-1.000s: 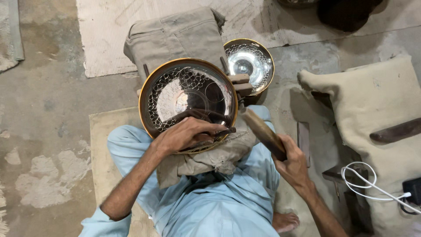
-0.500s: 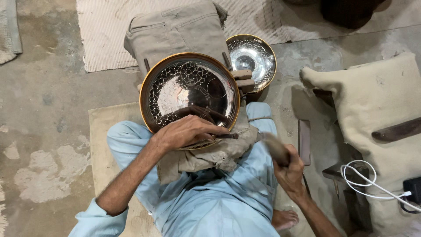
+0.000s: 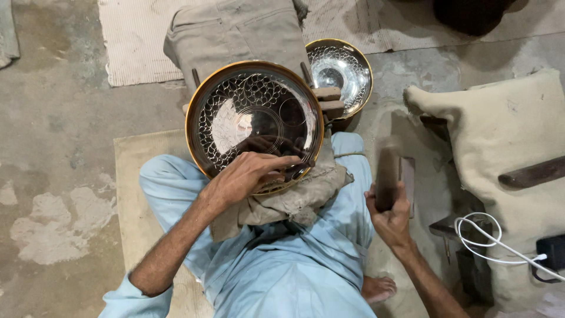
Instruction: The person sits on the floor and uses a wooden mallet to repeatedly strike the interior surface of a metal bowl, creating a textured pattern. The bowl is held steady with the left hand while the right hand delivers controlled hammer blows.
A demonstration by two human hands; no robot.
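Note:
A large round metal tray (image 3: 235,112) with an engraved pattern and a brass-coloured rim leans on a folded cloth (image 3: 294,200) over my lap. My left hand (image 3: 250,174) rests on the tray's lower edge and pinches a thin dark chisel against the metal. My right hand (image 3: 391,215) grips a dark wooden mallet (image 3: 387,174), raised upright and blurred, well to the right of the tray and apart from it. I sit on the floor in light blue clothes.
A smaller engraved metal bowl (image 3: 347,73) sits behind the tray. A grey padded block (image 3: 235,29) stands at the back, a beige cushion (image 3: 506,123) at the right with a white cable (image 3: 488,238). Concrete floor lies at the left.
My right hand has swung the mallet away from the tray, rightward and up to vertical. The left hand and chisel stay on the tray's lower edge.

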